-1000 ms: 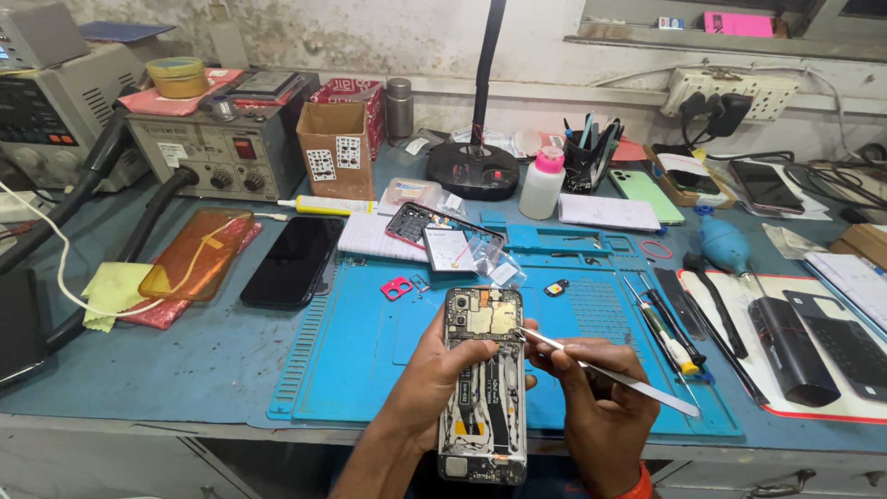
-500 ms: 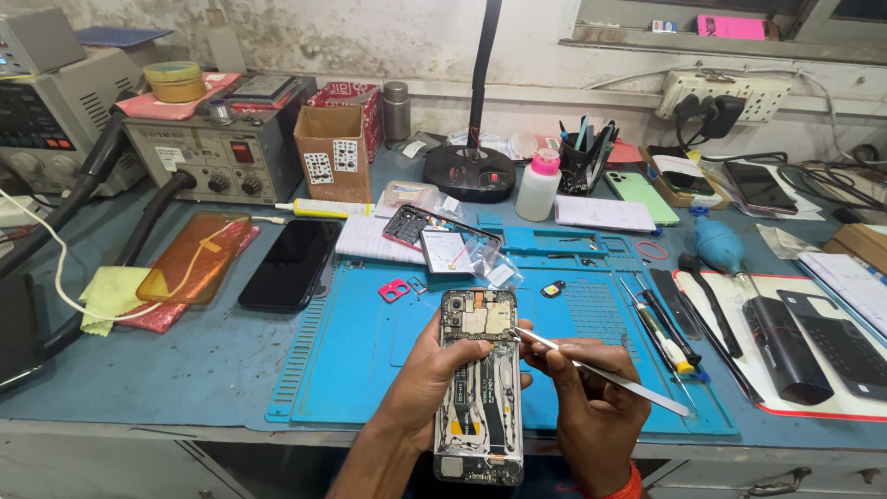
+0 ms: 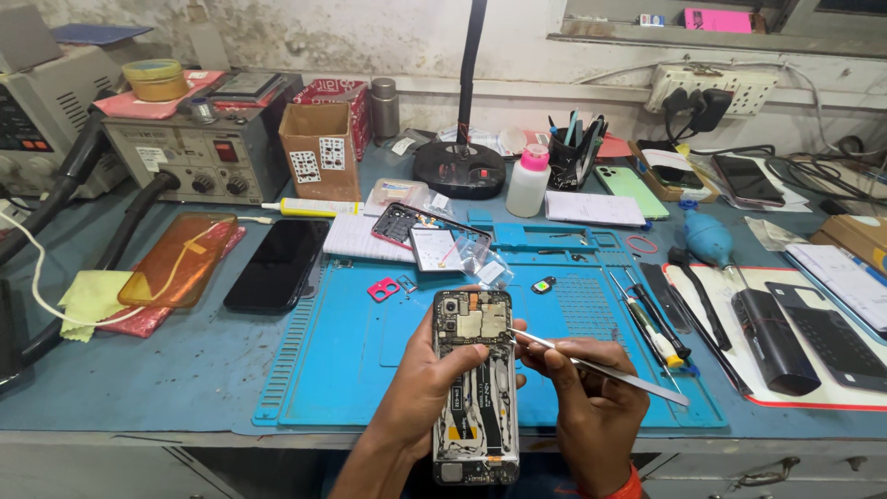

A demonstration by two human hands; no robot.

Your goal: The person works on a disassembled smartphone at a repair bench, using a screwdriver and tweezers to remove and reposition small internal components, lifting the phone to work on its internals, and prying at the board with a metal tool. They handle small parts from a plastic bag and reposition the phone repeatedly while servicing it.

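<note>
An opened phone [image 3: 474,388] with its back cover off shows its circuit board and flex cables. My left hand [image 3: 423,388] grips it from the left side, holding it over the blue repair mat [image 3: 360,356]. My right hand [image 3: 591,407] pinches metal tweezers [image 3: 591,365], whose tip touches the right side of the board near the phone's upper end. A small pink part [image 3: 382,289] lies on the mat just beyond the phone.
A black phone [image 3: 277,263] and an orange panel [image 3: 177,259] lie at left. A rework station [image 3: 199,152], cardboard box [image 3: 319,148], lamp base [image 3: 459,169] and white bottle [image 3: 528,182] stand behind. Screwdrivers [image 3: 651,323] and a blue air blower [image 3: 710,242] lie at right.
The phone and both hands sit slightly lower and nearer in view. The tweezers' tip stays at the right side of the board.
</note>
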